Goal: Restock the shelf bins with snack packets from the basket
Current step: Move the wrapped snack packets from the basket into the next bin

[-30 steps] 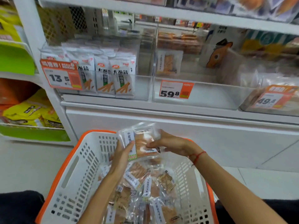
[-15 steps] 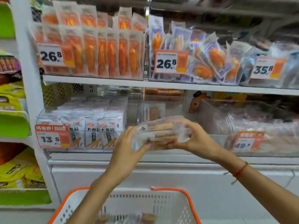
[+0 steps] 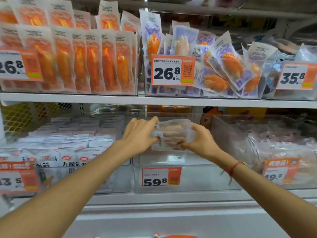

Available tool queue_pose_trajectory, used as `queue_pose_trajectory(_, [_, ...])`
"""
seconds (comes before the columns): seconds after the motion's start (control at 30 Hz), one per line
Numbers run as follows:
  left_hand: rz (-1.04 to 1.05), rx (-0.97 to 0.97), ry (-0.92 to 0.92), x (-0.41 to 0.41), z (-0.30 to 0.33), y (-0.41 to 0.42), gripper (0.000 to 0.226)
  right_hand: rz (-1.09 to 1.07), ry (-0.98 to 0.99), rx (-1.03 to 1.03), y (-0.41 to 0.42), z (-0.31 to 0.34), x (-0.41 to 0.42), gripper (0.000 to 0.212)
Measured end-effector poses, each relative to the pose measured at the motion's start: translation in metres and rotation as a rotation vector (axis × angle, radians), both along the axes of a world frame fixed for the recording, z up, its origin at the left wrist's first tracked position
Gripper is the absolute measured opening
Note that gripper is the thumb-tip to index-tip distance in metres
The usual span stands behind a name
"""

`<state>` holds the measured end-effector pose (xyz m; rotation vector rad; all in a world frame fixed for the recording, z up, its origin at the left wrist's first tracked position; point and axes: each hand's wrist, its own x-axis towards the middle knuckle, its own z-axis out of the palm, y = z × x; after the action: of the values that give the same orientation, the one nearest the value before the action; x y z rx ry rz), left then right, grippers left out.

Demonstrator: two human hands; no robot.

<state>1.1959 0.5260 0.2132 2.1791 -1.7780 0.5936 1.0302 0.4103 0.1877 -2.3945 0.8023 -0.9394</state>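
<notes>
Both forearms are bare, with no sleeves in sight. A thin red string bracelet circles the right wrist just behind the right hand, with a small yellowish bead and loose dark ends dangling below it. The left hand wears nothing.

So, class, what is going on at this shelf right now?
A person is restocking. The left hand and right hand together hold a clear snack packet over the clear bin tagged 59.8 on the lower shelf. The packet has not been let go. Only the basket's orange rim shows below.
</notes>
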Motion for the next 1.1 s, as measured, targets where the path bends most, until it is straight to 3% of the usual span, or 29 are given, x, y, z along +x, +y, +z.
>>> queue_pose_trajectory(0.2, [0.135, 0.378, -0.106, 0.028, 0.001, -0.061, 0.050, -0.061, 0.242, 0.344, -0.063, -0.011, 0.066, 0.078])
queue_pose_trajectory(0.3, [0.221, 0.535, -0.235, 0.039, -0.007, -0.085, 0.050, -0.125, 0.385, 0.408, -0.081, -0.021, 0.090, 0.084])
queue_pose_trajectory(0.47, [0.254, 0.582, -0.476, 0.048, -0.012, -0.103, 0.040, -0.192, 0.447, 0.435, -0.099, -0.035, 0.112, 0.101])
queue_pose_trajectory(0.57, [0.219, 0.579, -0.457, 0.045, -0.011, -0.105, 0.035, -0.219, 0.481, 0.430, -0.104, -0.041, 0.122, 0.098])
queue_pose_trajectory(0.67, [0.199, 0.562, -0.310, 0.045, -0.010, -0.104, 0.041, -0.180, 0.438, 0.476, -0.108, -0.050, 0.125, 0.063])
queue_pose_trajectory(0.7, [0.183, 0.534, -0.284, 0.046, -0.009, -0.103, 0.040, -0.171, 0.418, 0.493, -0.108, -0.051, 0.125, 0.061])
queue_pose_trajectory(0.8, [0.048, 0.590, -0.251, 0.049, -0.010, -0.102, 0.034, -0.161, 0.346, 0.510, -0.110, -0.056, 0.124, 0.065])
queue_pose_trajectory(0.93, [0.040, 0.923, -0.337, 0.050, -0.026, -0.105, 0.056, -0.154, 0.363, 0.494, -0.100, -0.050, 0.123, 0.071])
queue_pose_trajectory(1.1, [0.167, 1.047, -0.337, 0.055, -0.032, -0.109, 0.065, -0.285, 0.292, 0.395, -0.092, -0.036, 0.113, 0.110])
